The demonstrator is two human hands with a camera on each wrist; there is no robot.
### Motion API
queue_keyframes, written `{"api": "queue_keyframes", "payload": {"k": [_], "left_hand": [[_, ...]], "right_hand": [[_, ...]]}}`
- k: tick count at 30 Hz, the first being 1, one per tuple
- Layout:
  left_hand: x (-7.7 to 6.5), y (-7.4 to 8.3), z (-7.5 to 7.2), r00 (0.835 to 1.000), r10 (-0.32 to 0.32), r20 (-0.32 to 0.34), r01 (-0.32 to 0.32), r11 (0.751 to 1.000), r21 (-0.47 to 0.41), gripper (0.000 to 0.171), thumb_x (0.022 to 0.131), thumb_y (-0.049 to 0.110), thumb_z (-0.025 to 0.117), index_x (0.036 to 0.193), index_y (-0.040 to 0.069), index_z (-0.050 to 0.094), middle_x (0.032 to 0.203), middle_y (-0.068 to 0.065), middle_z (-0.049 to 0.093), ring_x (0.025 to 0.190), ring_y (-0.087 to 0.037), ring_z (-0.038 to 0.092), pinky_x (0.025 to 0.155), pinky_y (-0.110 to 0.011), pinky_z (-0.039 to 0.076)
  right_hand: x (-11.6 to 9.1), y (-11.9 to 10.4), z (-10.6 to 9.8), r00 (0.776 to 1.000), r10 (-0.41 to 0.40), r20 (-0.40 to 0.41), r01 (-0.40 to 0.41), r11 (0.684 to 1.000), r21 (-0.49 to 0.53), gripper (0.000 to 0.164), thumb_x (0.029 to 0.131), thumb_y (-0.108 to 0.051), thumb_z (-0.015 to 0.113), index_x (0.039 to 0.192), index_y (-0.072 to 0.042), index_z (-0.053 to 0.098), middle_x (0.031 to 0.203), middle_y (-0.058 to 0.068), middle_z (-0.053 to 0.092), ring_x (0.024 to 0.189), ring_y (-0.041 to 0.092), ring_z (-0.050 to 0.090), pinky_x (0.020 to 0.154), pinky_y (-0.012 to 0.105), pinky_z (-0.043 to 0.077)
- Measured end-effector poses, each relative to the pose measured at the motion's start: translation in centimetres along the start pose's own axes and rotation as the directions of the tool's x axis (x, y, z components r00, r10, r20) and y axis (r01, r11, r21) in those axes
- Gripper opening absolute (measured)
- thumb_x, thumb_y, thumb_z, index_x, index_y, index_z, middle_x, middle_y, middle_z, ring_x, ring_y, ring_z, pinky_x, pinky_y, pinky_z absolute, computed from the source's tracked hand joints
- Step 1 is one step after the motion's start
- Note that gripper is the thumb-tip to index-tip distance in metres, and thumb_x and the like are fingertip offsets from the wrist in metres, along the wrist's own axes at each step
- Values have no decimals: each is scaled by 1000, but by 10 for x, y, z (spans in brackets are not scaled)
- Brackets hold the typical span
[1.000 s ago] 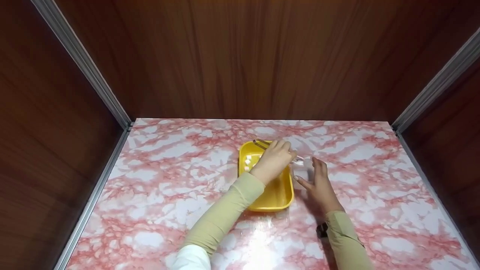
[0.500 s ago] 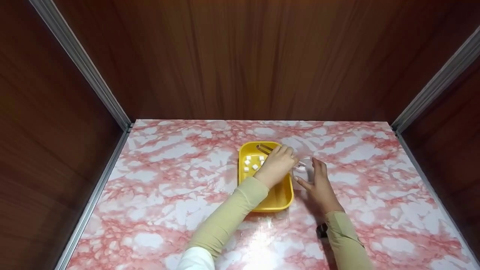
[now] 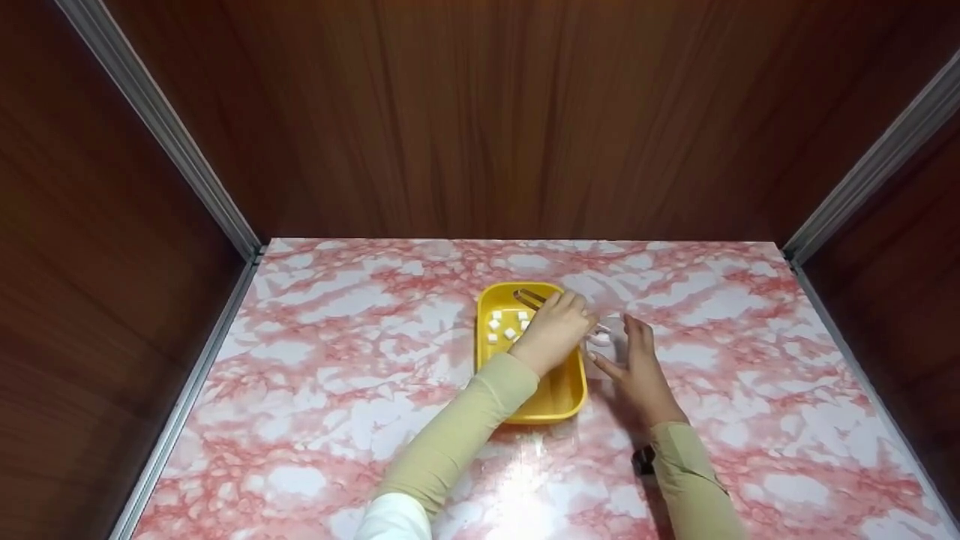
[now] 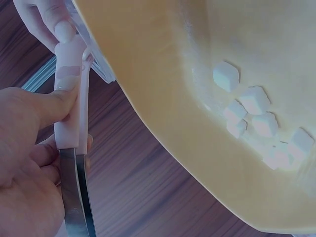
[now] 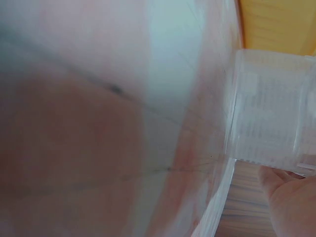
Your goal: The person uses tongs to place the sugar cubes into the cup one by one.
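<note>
My left hand (image 3: 553, 330) grips a pair of tongs (image 3: 529, 298) with metal arms and pale pink ends, its thumb pressed on one pink piece (image 4: 68, 133) in the left wrist view. The bent metal end points back over the yellow tray (image 3: 559, 412); the pink ends reach over a clear plastic container (image 5: 269, 108) at the tray's right side. Thumb and fingers of my right hand (image 3: 641, 371) curve around this container. Something white shows at the tongs' pink ends, but whether they pinch it I cannot tell. Several white cubes (image 4: 254, 100) lie in the tray.
The tray and container stand on a red-and-white marbled table (image 3: 337, 360). Brown wood-grain panels (image 3: 480, 120) enclose it at the back and sides, with grey metal strips (image 3: 176, 127) at the corners. A small dark object (image 3: 643, 460) shows beside the right sleeve.
My left hand has shifted slightly right and nearer, bringing the tongs' pink ends lower over the container. More cubes show in the tray. My right hand has stayed in place.
</note>
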State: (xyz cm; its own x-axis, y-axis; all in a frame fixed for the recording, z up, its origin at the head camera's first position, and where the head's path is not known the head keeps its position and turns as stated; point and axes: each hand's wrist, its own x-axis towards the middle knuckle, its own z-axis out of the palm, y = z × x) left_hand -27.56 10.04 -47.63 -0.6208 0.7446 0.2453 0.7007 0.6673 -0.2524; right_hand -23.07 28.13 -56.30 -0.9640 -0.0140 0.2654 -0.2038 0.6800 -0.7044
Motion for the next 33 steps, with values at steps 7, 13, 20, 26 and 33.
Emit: {"api": "queue_keyframes", "payload": {"k": [7,13,20,26,33], "left_hand": [[0,1,1,1000,-5,4,5,1000,4,27,91,17,59,114,27,68,112,-1,59,109,-19,49,92,-33,37],[0,1,3,1000,-8,17,8,1000,10,26,92,17,58,114,28,68,115,0,59,112,-19,47,93,-32,37],[-1,1,4,1000,-12,16,12,1000,-5,27,91,16,59,114,27,68,119,-2,58,114,-20,47,95,-33,36],[-1,1,3,1000,-10,24,10,1000,6,28,91,15,59,115,27,67,119,-2,58,114,-20,47,94,-33,36],[-2,1,3,1000,-10,0,10,1000,5,27,90,16,60,114,27,67,117,-2,58,113,-19,47,90,-32,37]], "right_hand": [[1,2,1,1000,-22,-15,22,1000,-5,88,82,-27,75,145,5,23,141,26,22,130,43,31,102,57,30],[1,0,1,1000,-16,-8,16,1000,-10,87,83,-31,74,146,3,23,141,26,23,129,43,32,103,57,29],[-1,-1,0,1000,6,1,-6,1000,-10,88,84,-35,72,147,-1,21,142,24,22,131,42,31,104,56,28],[0,-1,0,1000,14,8,-14,1000,0,90,84,-37,72,148,-1,20,143,24,22,131,42,30,105,55,27],[0,0,0,1000,18,15,-18,1000,-1,92,84,-38,71,148,1,19,143,25,21,131,43,30,105,56,27]]}}
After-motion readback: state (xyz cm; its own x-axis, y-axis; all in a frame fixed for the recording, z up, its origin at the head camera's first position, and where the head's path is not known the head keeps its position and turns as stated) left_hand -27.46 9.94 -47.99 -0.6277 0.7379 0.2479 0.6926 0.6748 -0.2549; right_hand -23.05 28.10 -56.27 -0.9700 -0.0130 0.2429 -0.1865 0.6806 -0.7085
